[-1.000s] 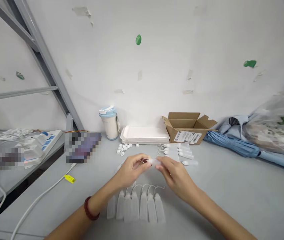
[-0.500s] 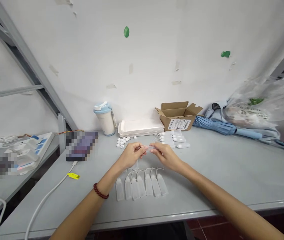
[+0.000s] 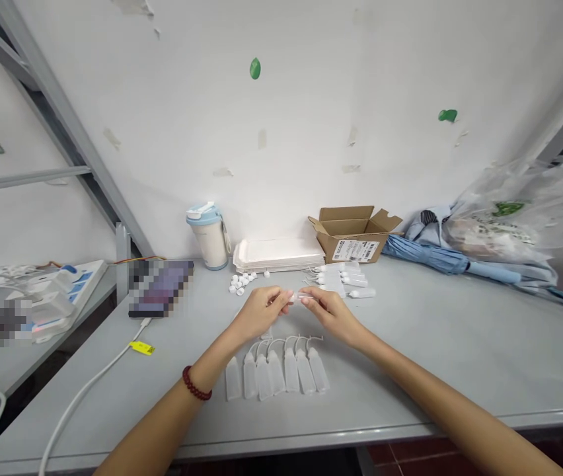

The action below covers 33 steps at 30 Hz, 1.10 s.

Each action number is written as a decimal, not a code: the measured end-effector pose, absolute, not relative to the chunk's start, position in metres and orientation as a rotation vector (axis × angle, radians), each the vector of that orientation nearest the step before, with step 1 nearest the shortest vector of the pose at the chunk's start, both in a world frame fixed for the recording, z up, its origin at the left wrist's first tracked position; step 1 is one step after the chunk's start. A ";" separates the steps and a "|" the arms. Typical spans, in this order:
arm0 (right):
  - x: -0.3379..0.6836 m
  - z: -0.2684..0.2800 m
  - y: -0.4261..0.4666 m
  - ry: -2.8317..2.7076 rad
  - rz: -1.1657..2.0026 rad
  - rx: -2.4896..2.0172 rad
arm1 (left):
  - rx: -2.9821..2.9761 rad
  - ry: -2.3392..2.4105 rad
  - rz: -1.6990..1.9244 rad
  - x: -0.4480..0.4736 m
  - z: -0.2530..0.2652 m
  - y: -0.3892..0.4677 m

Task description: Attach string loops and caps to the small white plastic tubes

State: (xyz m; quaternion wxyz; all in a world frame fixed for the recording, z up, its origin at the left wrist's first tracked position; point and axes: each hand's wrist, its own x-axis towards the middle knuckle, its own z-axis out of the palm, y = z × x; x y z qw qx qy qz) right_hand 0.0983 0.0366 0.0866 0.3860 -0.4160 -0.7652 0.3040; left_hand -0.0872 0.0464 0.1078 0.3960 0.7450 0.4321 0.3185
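My left hand [image 3: 262, 312] is closed in a pinch on a small white cap [image 3: 294, 297]. Facing it, my right hand [image 3: 328, 314] pinches a small translucent bottle [image 3: 305, 296], mostly covered by the fingers. The two pieces meet or nearly meet between my fingertips; whether they are joined I cannot tell. Below my hands lies a row of several translucent squeeze bottles [image 3: 290, 370], most with thin curved tubes at their necks. Loose white caps [image 3: 240, 283] are scattered beyond my left hand. Past the right one, several capped bottles [image 3: 361, 293] lie in a group.
Along the wall stand a blue-lidded tumbler [image 3: 211, 238], a stack of white trays [image 3: 281, 253] and an open cardboard box [image 3: 355, 248]. A folded blue umbrella [image 3: 430, 256] and a plastic bag [image 3: 504, 218] lie right. A phone [image 3: 165, 287] with a white cable [image 3: 90, 383] lies left.
The view has shifted slightly. Both hands stay together in nearly the same place, while the white cap at the left fingertips shows more plainly between them.
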 end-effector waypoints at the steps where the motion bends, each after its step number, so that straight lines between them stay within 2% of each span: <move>1: 0.098 0.086 0.036 -1.946 0.779 -1.056 | 1.871 1.097 0.793 -0.087 0.108 0.046; 5: 0.098 0.087 0.037 -1.885 0.929 -1.054 | 1.810 1.140 0.808 -0.083 0.105 0.042; 10: 0.099 0.086 0.040 -1.771 1.202 -1.045 | 2.043 1.231 0.912 -0.076 0.102 0.038; 15: 0.098 0.087 0.041 -1.780 1.258 -1.023 | 2.143 1.205 0.852 -0.084 0.108 0.044; 17: 0.101 0.088 0.045 -1.851 1.105 -1.076 | 2.145 1.218 0.850 -0.096 0.112 0.052; 20: 0.115 0.090 0.059 -1.956 0.669 -1.169 | 2.238 1.469 0.911 -0.120 0.117 0.066; 23: 0.138 0.083 0.081 -1.934 0.313 -1.293 | 2.295 1.975 0.660 -0.141 0.116 0.077; 26: 0.162 0.072 0.103 -1.910 -0.001 -1.383 | 2.242 2.172 0.412 -0.152 0.111 0.082; 29: 0.178 0.064 0.116 -1.946 -0.132 -1.389 | 2.223 2.158 0.336 -0.154 0.106 0.084; 33: 0.187 0.062 0.121 -2.002 -0.128 -1.378 | 2.203 2.135 0.348 -0.151 0.098 0.086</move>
